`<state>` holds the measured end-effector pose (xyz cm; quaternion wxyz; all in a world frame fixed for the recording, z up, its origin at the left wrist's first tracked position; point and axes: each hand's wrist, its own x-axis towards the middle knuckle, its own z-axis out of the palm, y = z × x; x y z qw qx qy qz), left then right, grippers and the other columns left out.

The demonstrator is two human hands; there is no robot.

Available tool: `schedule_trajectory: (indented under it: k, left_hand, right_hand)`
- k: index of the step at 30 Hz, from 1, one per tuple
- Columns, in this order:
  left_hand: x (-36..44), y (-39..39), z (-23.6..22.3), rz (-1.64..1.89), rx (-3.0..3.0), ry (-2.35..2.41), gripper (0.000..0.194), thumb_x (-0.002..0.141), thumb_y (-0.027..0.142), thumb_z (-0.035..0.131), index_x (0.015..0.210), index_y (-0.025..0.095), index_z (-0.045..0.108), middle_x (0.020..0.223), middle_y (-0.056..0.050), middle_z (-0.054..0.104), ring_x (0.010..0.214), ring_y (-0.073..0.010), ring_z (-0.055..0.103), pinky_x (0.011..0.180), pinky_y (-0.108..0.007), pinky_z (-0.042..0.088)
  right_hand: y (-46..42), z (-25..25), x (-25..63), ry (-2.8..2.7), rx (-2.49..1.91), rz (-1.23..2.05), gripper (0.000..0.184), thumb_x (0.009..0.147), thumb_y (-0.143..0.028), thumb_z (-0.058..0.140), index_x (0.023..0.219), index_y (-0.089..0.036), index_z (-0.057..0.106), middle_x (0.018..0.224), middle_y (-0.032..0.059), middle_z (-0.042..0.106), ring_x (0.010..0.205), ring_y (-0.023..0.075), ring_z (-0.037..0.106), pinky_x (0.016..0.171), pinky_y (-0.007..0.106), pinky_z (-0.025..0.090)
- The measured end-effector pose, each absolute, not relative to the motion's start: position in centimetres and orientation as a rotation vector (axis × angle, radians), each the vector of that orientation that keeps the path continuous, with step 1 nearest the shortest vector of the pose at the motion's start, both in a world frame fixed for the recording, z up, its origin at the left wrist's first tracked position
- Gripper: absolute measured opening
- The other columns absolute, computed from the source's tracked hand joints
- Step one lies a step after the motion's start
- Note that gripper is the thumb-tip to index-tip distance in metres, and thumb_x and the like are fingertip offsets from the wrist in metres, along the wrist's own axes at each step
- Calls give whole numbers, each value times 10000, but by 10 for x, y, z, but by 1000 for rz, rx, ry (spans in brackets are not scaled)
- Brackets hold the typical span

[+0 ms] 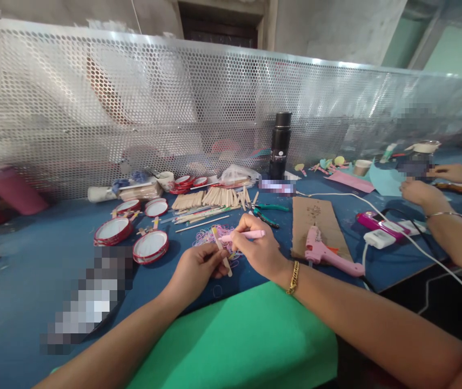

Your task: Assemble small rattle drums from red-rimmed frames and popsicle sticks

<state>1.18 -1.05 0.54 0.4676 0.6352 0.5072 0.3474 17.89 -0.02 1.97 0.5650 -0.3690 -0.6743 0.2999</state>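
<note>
Pinched in my left hand (200, 266) is a flat wooden craft stick (226, 263), tilted, with a yellow patch at its upper end. My right hand (260, 246) grips a pink marker (250, 234) like a pen. The marker's tip points at the stick near the yellow part; whether it touches I cannot tell. Behind and below both hands lies a loose heap of thin pink and purple bands (202, 236). A pink glue gun (323, 253) rests on a cardboard piece (306, 216) to the right of my right hand.
Red-rimmed round lids (151, 246) stand at the left. Wooden sticks (222, 196), green-handled pliers (271, 207) and a black bottle (280, 148) lie or stand farther back. A white cable (393, 227) and a purple power strip (380, 224) are near another person's hands (421, 192). A perforated metal screen (153, 108) borders the table.
</note>
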Motion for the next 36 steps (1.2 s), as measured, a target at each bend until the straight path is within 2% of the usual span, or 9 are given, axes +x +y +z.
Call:
schedule_trajectory:
  k: [24,27,30,34,36]
  left_hand:
    - [11,-12,7,836,1595,1255,349,796,493,606,661,172,639,608,-33,685,537,-133,563,544,-235,465]
    - [12,-13,9,840,1600,1255,342,795,483,609,660,170,644,608,-35,682,530,-131,562,538,-234,462]
    - [13,-13,10,838,1584,1245,341,801,479,606,669,167,649,612,-37,680,530,-130,562,530,-230,459]
    - [13,-16,13,870,1649,1222,348,838,456,584,659,166,654,587,-23,652,518,-114,533,487,-202,409]
    - [14,-17,15,924,1664,1195,340,858,447,572,678,170,648,578,-9,632,515,-107,523,471,-191,389]
  right_hand:
    - [5,14,181,-1557,-878,662,202,818,-192,548,630,-208,476,585,-42,524,560,116,472,556,247,363]
    - [8,13,182,-1488,-814,724,184,855,-219,555,683,-210,489,590,-51,538,539,108,481,539,237,374]
    - [11,14,181,-1467,-749,767,145,905,-292,553,793,-205,580,632,-38,587,582,116,544,585,242,427]
    - [17,11,181,-1472,-756,779,248,956,-405,505,938,-207,654,711,6,672,676,143,629,662,274,486]
    - [18,9,180,-1482,-762,824,232,947,-405,517,979,-211,642,728,10,685,692,153,656,670,286,505]
